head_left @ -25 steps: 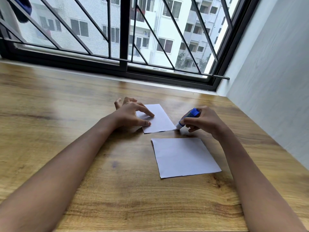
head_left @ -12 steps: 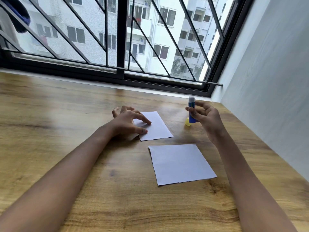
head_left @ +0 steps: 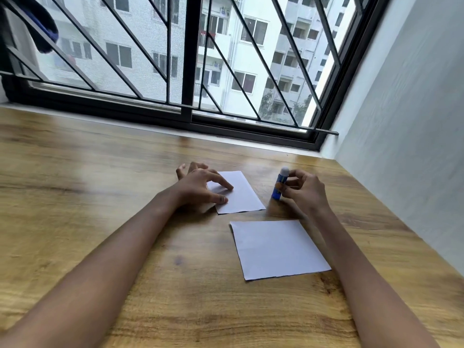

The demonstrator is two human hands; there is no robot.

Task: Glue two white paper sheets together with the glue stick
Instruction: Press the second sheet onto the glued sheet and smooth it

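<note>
Glue stick (head_left: 279,185) upright, uncapped, white tip on top, pinched by fingers of right hand (head_left: 305,190), toward far right part of desk (head_left: 88,197). Base looks close to desk; contact unclear, blurred. Far sheet (head_left: 239,194) just beside it, pinned by spread fingertips of left hand (head_left: 198,188), which grips nothing. Near sheet (head_left: 276,248) lies free, apart from far sheet. Risk, as I judge: thin paper can wrinkle or slide under sticky tip if left hand presses too weakly; near sheet can shift under right forearm.
</note>
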